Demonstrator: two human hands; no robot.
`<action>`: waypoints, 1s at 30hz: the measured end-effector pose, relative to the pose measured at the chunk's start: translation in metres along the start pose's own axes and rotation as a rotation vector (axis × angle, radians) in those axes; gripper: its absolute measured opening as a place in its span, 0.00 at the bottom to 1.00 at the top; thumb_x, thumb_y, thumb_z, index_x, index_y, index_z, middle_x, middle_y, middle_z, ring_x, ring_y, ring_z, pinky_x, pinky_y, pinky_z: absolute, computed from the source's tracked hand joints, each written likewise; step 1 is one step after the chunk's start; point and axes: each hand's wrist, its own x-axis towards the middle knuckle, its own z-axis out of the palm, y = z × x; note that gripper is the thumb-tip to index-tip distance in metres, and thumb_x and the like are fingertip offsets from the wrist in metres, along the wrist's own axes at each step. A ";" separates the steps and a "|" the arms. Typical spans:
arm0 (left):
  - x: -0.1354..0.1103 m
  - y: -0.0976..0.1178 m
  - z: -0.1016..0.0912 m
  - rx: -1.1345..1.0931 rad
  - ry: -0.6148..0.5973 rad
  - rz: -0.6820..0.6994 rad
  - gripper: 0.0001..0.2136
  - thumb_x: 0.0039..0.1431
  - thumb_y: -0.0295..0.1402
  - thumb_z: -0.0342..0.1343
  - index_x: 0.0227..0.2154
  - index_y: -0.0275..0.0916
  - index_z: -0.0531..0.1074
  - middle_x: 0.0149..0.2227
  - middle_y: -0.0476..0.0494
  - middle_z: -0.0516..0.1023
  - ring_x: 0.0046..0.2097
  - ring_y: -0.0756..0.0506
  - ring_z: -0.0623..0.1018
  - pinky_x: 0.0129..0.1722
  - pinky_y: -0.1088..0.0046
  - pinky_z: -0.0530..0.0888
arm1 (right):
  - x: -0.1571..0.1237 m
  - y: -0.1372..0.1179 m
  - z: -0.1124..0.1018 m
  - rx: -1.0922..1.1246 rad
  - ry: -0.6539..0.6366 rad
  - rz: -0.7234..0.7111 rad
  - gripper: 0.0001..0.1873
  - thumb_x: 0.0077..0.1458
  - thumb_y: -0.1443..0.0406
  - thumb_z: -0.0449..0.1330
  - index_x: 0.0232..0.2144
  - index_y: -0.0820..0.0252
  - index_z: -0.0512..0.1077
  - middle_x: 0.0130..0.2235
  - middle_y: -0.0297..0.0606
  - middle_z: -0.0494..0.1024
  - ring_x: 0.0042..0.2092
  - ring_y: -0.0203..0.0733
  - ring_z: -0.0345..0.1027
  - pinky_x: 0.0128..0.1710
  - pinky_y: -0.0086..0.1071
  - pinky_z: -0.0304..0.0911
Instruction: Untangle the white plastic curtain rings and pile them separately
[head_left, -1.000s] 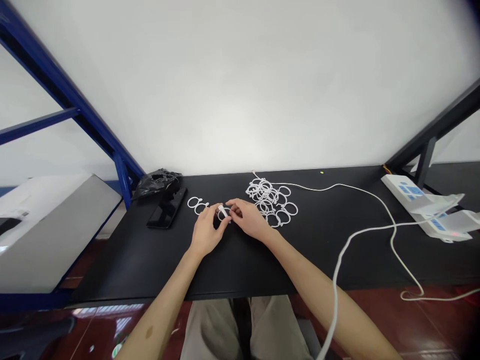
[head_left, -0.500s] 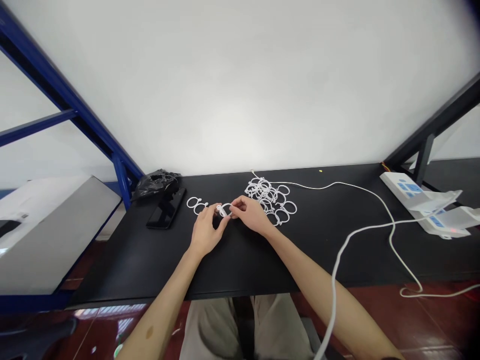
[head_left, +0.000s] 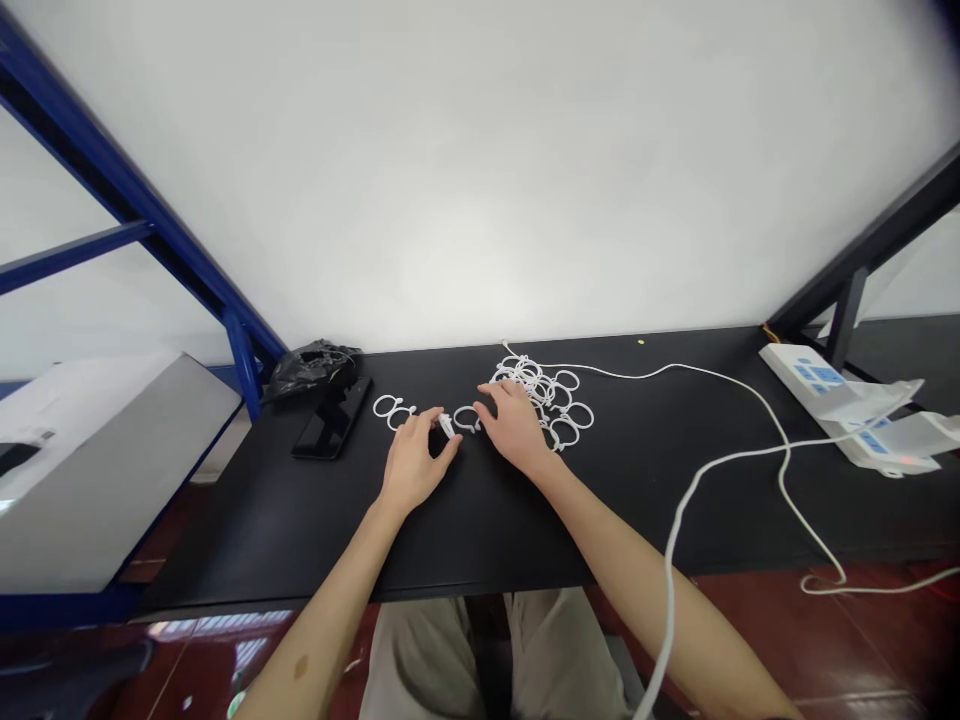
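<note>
My left hand is over the dark table with thumb and forefinger curved around a small white plastic piece; their tips appear to touch its two ends. A single white plastic ring with a small knob lies flat just right of that piece. Beside this ring, my right hand has its thumb and fingers apart and grips nothing visible. It partly covers a pile of white rings behind it. Two more white rings lie left of my left hand, one partly hidden by its fingers.
A black phone and a crumpled black plastic bag lie at the left of the table. A white cable crosses the right side near my right forearm. A white power strip rests at the far right.
My right hand has let go of the white ring and drawn back toward the pile, its fingers spreading. The ring now lies flat on the table. My left hand has hardly moved.
</note>
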 end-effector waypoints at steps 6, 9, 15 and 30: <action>0.000 0.001 -0.002 0.012 -0.002 0.067 0.18 0.62 0.37 0.56 0.54 0.44 0.65 0.47 0.43 0.75 0.48 0.41 0.75 0.50 0.59 0.71 | -0.011 -0.010 0.002 -0.066 -0.223 -0.298 0.16 0.64 0.59 0.56 0.53 0.52 0.71 0.45 0.38 0.75 0.41 0.38 0.72 0.45 0.33 0.68; 0.000 0.003 -0.005 0.005 -0.023 0.114 0.16 0.63 0.37 0.55 0.53 0.45 0.67 0.49 0.44 0.75 0.50 0.41 0.74 0.52 0.59 0.70 | -0.012 -0.010 0.006 -0.026 -0.244 -0.335 0.11 0.65 0.63 0.55 0.47 0.55 0.73 0.43 0.38 0.78 0.44 0.38 0.73 0.46 0.32 0.67; 0.000 0.005 -0.006 0.012 -0.051 0.132 0.18 0.63 0.39 0.55 0.55 0.44 0.66 0.50 0.43 0.76 0.51 0.41 0.74 0.54 0.56 0.69 | -0.010 -0.011 0.006 0.068 -0.234 -0.264 0.07 0.63 0.69 0.56 0.34 0.57 0.73 0.38 0.34 0.80 0.40 0.36 0.74 0.42 0.29 0.65; 0.004 -0.008 -0.004 0.183 0.338 -0.344 0.23 0.64 0.34 0.48 0.62 0.44 0.64 0.60 0.33 0.68 0.58 0.28 0.64 0.53 0.38 0.64 | -0.008 -0.011 -0.003 -0.375 -0.126 -0.164 0.19 0.58 0.49 0.59 0.38 0.59 0.72 0.34 0.41 0.78 0.40 0.47 0.71 0.46 0.41 0.62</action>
